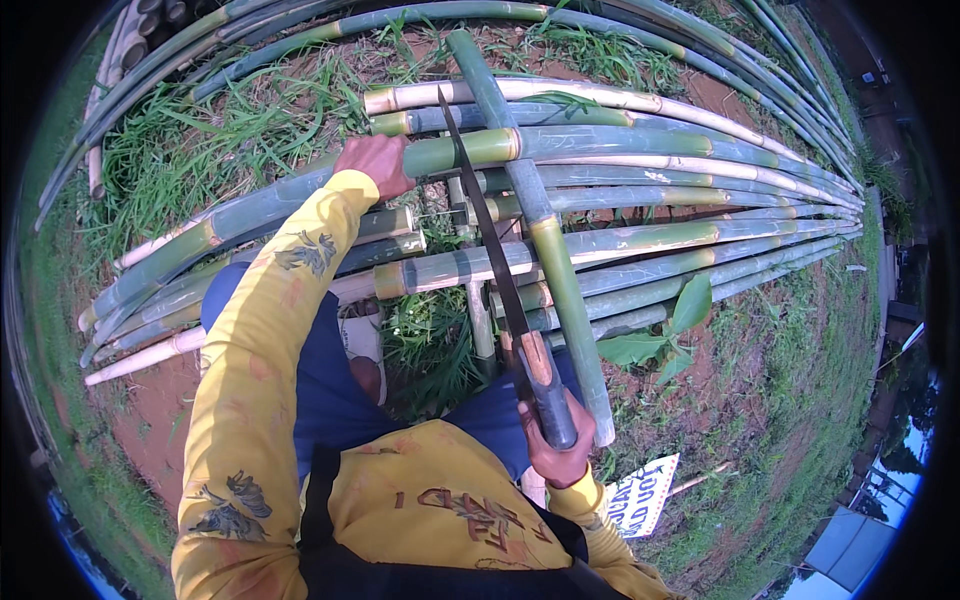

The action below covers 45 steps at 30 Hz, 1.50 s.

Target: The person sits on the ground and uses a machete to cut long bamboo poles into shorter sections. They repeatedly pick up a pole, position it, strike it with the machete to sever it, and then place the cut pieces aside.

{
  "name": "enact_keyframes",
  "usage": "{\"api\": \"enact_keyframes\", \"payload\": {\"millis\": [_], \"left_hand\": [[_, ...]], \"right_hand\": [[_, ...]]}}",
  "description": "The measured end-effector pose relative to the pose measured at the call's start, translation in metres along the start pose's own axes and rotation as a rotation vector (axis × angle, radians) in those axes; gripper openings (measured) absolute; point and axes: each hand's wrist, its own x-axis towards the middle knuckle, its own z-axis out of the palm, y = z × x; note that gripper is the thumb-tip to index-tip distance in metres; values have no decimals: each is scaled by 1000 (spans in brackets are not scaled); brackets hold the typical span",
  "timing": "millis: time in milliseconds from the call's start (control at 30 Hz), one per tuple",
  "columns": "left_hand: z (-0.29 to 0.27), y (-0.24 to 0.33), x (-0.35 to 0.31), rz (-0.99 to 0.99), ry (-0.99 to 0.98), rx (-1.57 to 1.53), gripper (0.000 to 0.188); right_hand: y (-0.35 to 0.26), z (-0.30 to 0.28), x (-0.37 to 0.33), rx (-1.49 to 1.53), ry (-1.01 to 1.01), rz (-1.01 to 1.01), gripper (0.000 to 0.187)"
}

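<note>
My right hand (pixel 562 440) is wrapped round the handle of a handsaw (pixel 493 245), low in front of my body. Its long dark blade points away from me and passes over several bamboo poles. Near its far end, the blade crosses a thick green bamboo pole (pixel 445 153); I cannot tell whether the teeth are in it. My left hand (pixel 377 163) grips this same pole just left of the blade. Right of the blade, a green bamboo crosspiece (pixel 548 235) lies across the row of poles. A shorter cut bamboo end (pixel 390 280) shows below the left hand.
More bamboo poles (pixel 690 170) fan out to the right, and others (pixel 290 35) lie along the far side. Grass (pixel 250 130) and reddish soil surround them. A leafy sprig (pixel 665 335) and a white printed sign (pixel 640 495) are on the right.
</note>
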Motion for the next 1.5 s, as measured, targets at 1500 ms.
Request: {"api": "enact_keyframes", "payload": {"millis": [1500], "left_hand": [[9, 0, 11, 39, 24, -14, 59]], "right_hand": [[23, 39, 118, -49, -22, -3, 12]]}}
